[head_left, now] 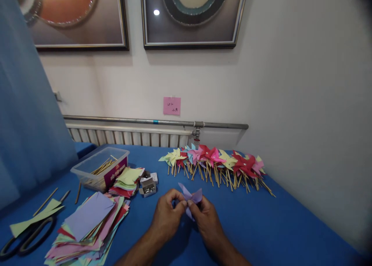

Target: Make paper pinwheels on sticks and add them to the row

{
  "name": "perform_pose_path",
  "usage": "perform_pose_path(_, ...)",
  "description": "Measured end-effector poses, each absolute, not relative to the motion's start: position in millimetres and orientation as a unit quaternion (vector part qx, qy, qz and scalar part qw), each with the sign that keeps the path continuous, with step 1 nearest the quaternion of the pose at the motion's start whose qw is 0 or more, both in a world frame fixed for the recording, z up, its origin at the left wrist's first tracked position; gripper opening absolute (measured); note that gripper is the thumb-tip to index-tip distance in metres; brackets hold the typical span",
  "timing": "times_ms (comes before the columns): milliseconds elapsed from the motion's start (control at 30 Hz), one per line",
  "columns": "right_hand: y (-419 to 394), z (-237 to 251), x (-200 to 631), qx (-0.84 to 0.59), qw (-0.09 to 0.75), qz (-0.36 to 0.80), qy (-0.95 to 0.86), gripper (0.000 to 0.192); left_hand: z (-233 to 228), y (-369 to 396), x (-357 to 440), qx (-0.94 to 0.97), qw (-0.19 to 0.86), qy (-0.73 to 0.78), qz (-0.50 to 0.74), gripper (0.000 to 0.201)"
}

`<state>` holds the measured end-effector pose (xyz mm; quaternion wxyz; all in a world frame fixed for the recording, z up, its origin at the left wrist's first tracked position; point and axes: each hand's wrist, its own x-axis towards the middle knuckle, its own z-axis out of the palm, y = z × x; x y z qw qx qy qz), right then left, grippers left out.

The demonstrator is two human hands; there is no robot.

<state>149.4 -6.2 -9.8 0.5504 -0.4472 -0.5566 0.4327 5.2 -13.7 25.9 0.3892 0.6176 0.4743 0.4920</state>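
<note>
A small purple paper pinwheel (192, 196) sits between both hands above the blue table (261, 227). My left hand (167, 217) pinches its left side with thumb and fingers. My right hand (205, 217) grips its right side, fingertips meeting the left hand's at the paper's middle. The lower part of the paper is hidden behind the fingers. Beyond the hands a row of finished pinwheels (215, 163) on wooden sticks lies along the wall.
Left of the hands lie a stack of coloured paper squares (87, 227), a smaller paper pile (128, 181), an open box of pins (148, 188), a clear tub of sticks (100, 169) and black scissors (27, 241). A radiator (128, 136) runs behind the table.
</note>
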Motion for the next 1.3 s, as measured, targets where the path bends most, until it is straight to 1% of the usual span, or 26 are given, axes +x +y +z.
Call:
perform_pose_path(333,-5.0,-7.8,146.6,-0.45,0.562,0.436,-0.539,0.024,25.3,-15.4,6.5,0.645,0.331,0.491,0.483,0.01)
perform_pose_path(567,-4.3,-6.4,144.9,-0.445,0.58,0.441,-0.52,0.026,24.1,-14.6,6.2,0.65,0.324,0.491,0.481,0.011)
perform_pose_path(1133,-5.5,-2.8,146.2,-0.447,0.565,0.457,-0.522,0.034,25.4,-16.3,6.0,0.655,0.304,0.501,0.477,0.01)
perform_pose_path(1300,-5.8,-3.5,147.6,-0.44,0.56,0.462,-0.528,0.033,24.0,-15.5,5.3,0.661,0.301,0.508,0.463,0.011)
